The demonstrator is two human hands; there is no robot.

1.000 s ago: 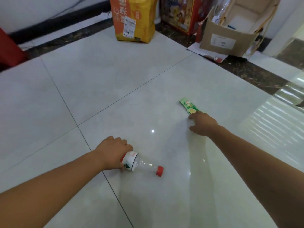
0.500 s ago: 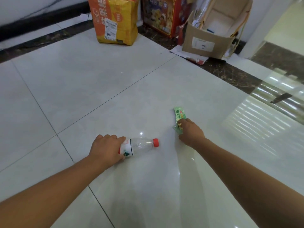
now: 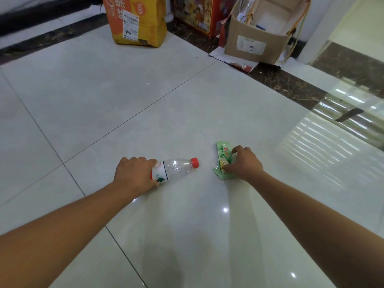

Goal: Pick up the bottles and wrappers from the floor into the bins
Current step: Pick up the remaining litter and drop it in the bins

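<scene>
White glossy floor (image 3: 145, 96) looks slick, so with our left hand (image 3: 135, 173) curled round the label end of the clear bottle (image 3: 178, 168), near centre, and our right hand (image 3: 246, 163) pinching the green wrapper (image 3: 222, 155) just right of it, we should lift, not drag.

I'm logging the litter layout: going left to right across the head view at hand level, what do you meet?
In order: left hand → clear plastic bottle → green wrapper → right hand.
</scene>
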